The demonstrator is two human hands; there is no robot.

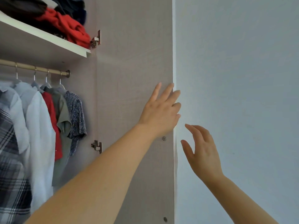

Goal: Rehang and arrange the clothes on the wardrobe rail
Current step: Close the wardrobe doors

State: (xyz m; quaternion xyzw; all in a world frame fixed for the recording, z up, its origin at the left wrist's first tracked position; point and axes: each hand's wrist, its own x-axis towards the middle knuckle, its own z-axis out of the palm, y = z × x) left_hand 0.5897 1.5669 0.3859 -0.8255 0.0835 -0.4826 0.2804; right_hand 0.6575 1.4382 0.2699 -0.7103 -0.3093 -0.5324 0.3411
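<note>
Head view. Left hand (161, 110) lies flat on the inner face of the open wardrobe door (134, 62), centre frame. Its fingers (170, 89) are stretched up, tips reaching the door's right edge. Grip apart, nothing clamped. Right hand (203, 152) is lower right of it, in the air before the wall (242, 78). Its fingers are spread and loosely bent, grip apart, holding nothing, and it is just beside the door edge; contact can't be told.

The clothes (40, 126) hang at the left of the frame, well apart from both hands, on a round brass-coloured rail (32, 68) in the upper left. Thin metal hooks of the hangers (47, 81) go over it. From the left edge inward:
- plaid shirt (9, 151), dark and white checks
- pale grey-blue shirt (17, 107)
- white shirt (41, 139), plain weave
- red garment (51, 118)
- olive short-sleeved shirt (63, 113)
- dark blue speckled short-sleeved shirt (76, 113), nearest the rail's end bracket

The garments are packed close, overlapping.

Above the rail is a white-edged shelf (48, 38), with a crumpled red cloth (71, 28) and dark folded clothes on it. The door is matte grey-beige with a fine woodgrain texture, and two metal hinges (97, 146) sit on its left side. The wall is smooth pale blue-grey.
</note>
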